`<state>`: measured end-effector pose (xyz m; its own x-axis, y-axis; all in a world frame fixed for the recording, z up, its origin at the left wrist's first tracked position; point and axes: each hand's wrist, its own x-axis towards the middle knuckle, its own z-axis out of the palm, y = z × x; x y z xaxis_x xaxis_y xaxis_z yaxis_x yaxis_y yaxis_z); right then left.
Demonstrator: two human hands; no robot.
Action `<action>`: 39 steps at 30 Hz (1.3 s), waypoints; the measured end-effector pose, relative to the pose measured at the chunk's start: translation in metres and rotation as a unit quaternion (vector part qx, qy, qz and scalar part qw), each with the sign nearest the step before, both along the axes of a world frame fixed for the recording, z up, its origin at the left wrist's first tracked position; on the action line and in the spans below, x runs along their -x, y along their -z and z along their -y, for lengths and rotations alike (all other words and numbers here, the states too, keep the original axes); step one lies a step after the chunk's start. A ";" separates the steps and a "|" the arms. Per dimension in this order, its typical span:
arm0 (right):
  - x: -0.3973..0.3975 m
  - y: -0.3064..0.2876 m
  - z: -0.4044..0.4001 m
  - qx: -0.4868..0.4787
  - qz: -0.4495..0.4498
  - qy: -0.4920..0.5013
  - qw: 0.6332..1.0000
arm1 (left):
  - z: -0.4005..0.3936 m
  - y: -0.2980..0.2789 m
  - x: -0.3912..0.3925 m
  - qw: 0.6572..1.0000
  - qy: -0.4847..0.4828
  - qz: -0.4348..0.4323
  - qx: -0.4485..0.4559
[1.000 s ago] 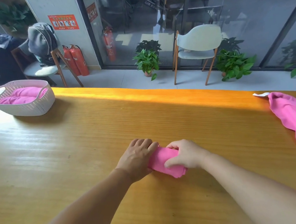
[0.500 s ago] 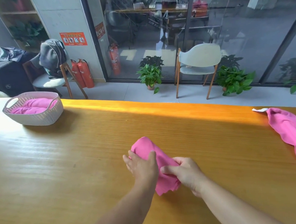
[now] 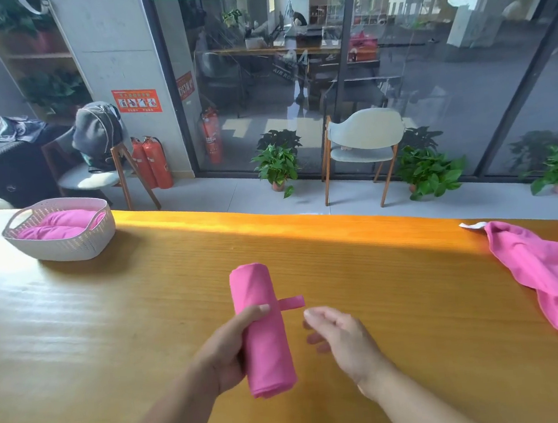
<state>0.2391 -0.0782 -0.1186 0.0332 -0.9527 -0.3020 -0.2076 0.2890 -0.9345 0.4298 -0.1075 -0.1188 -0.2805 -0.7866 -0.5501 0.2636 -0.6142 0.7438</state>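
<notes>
A pink towel rolled into a tight cylinder (image 3: 262,330) is held upright above the wooden table (image 3: 109,315). My left hand (image 3: 228,347) grips its lower half, thumb across the front. A small pink loop tab sticks out of the roll to the right. My right hand (image 3: 339,336) hovers just right of the roll with loosely bent fingers, touching nothing. A white woven basket (image 3: 64,246) with rolled pink towels inside stands at the table's far left.
Loose pink towels (image 3: 553,282) lie in a heap at the table's right edge. Beyond the far edge are chairs, potted plants, red fire extinguishers and a glass wall.
The roll was pressed on the table under both hands; now my left hand has lifted it upright and my right hand has let go. The view tilted up.
</notes>
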 end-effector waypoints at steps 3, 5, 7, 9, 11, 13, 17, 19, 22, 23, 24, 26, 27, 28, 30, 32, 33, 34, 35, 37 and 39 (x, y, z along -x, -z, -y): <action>0.008 -0.008 0.014 -0.071 0.021 0.053 0.996 | -0.003 -0.005 -0.010 0.999 0.034 -0.022 -0.009; 0.002 -0.010 0.020 -0.098 0.059 0.044 0.992 | -0.005 -0.011 -0.007 0.997 0.065 -0.032 -0.004; -0.006 -0.018 0.020 -0.086 0.077 0.039 0.993 | -0.007 -0.015 -0.004 0.995 0.091 -0.032 0.004; -0.010 -0.021 0.020 -0.061 0.092 0.055 0.992 | -0.007 -0.017 -0.002 0.995 0.100 -0.026 0.007; -0.007 -0.021 0.020 -0.045 0.123 0.047 0.990 | -0.008 -0.015 -0.005 0.995 0.096 -0.024 0.007; -0.003 -0.021 0.021 -0.021 0.095 -0.002 0.995 | -0.009 -0.013 -0.010 0.995 0.090 -0.032 0.009; 0.002 -0.024 0.025 0.049 -0.088 -0.060 0.993 | -0.011 -0.008 -0.018 0.995 0.078 -0.061 -0.003; 0.002 -0.026 0.024 0.076 -0.076 -0.068 0.992 | -0.012 -0.008 -0.018 0.994 0.082 -0.073 -0.005; -0.004 -0.034 0.021 0.097 -0.045 -0.063 0.992 | -0.015 -0.010 -0.018 0.993 0.092 -0.079 -0.007; -0.006 -0.035 0.020 0.091 -0.037 -0.043 0.994 | -0.016 -0.010 -0.017 0.992 0.094 -0.080 -0.009; -0.009 -0.036 0.021 0.079 -0.024 -0.022 0.996 | -0.017 -0.011 -0.017 0.992 0.095 -0.084 -0.009; -0.014 -0.036 0.020 0.046 0.031 0.009 0.998 | -0.019 -0.014 -0.015 0.991 0.096 -0.092 -0.008; -0.016 -0.036 0.020 0.031 0.065 0.018 0.997 | -0.019 -0.015 -0.014 0.991 0.097 -0.095 -0.006; -0.018 -0.037 0.019 0.021 0.092 0.021 0.995 | -0.020 -0.016 -0.013 0.990 0.097 -0.098 -0.004; -0.019 -0.042 0.017 0.026 0.116 0.009 0.993 | -0.020 -0.019 -0.012 0.991 0.087 -0.098 -0.004; -0.019 -0.051 0.015 0.051 0.099 -0.039 0.993 | -0.019 -0.020 -0.014 0.994 0.073 -0.084 -0.010; -0.020 -0.056 0.014 0.066 0.070 -0.077 0.992 | -0.020 -0.021 -0.015 0.995 0.072 -0.071 -0.010; -0.022 -0.063 0.013 0.078 0.023 -0.121 0.989 | -0.021 -0.023 -0.016 0.996 0.076 -0.056 -0.005; -0.024 -0.068 0.014 0.093 -0.041 -0.166 0.981 | -0.023 -0.024 -0.016 0.996 0.086 -0.038 0.007; -0.031 -0.079 0.020 0.134 -0.195 -0.260 0.936 | -0.026 -0.027 -0.016 0.992 0.117 0.005 0.051; -0.037 -0.093 0.027 0.142 -0.277 -0.309 0.899 | -0.026 -0.031 -0.017 0.983 0.155 0.043 0.087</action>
<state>0.2761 -0.1051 -0.0260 0.5015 -0.8456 -0.1828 -0.7023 -0.2745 -0.6568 0.4471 -0.0811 -0.0880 -0.4803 -0.7543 -0.4475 0.0147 -0.5171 0.8558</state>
